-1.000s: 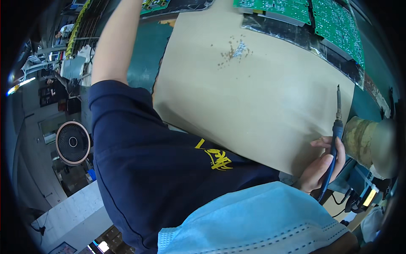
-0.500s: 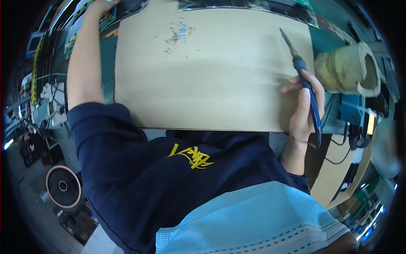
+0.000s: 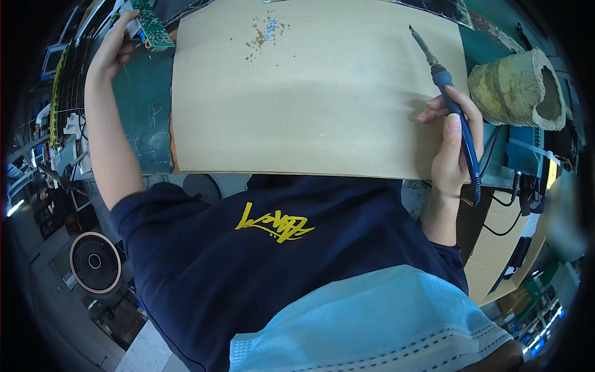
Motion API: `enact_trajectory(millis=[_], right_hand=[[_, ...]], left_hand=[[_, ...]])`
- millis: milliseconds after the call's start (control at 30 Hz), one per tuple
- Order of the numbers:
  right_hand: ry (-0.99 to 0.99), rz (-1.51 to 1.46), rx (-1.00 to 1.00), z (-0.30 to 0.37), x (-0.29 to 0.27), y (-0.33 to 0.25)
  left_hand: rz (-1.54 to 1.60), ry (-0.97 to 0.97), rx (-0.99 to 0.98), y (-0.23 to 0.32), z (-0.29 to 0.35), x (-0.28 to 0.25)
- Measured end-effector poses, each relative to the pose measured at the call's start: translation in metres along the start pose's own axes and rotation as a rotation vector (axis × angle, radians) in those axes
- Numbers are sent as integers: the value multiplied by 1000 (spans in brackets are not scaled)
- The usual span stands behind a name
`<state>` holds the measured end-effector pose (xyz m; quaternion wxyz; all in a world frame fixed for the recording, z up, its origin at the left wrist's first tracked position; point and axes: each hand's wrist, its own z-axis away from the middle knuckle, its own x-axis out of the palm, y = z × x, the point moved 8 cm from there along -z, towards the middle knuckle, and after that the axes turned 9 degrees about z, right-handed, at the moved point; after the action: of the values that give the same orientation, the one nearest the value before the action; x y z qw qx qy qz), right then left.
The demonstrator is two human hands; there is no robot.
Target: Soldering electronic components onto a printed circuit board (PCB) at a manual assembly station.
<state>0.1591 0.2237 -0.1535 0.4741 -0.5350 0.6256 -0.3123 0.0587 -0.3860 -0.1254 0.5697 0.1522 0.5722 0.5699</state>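
Note:
My left hand is at the far left, its fingers closed on a green circuit board that tilts beyond the cardboard's edge. Components show on the board's underside near my fingers. On the right, my right hand grips a soldering iron by its blue handle, the metal tip pointing up and away over the cardboard sheet. The tip touches nothing. Small silvery bits and brown crumbs lie on the far part of the cardboard.
A thick, crusty beige tube lies on its side right of my right hand, near a blue box with black cables. Dark film-wrapped material edges the far side. Green mat borders the cardboard on the left. A round fan stands lower left.
My left hand has come back from the far left edge, bringing the circuit board into view. My right hand keeps the soldering iron in nearly the same pose.

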Motion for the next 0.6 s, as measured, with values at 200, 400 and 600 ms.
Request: enact_trajectory(millis=[200,400,600], right_hand=[[-10,86,-38,-1,3,-5],[-61,91,-65,-2,16,-18],[-63,116,-86,-7,24,-28]], left_hand=[[360,-349,42,4,134,108],[324,-718,-111,4,220,238],[395,-1065,-73,16,244,294]])
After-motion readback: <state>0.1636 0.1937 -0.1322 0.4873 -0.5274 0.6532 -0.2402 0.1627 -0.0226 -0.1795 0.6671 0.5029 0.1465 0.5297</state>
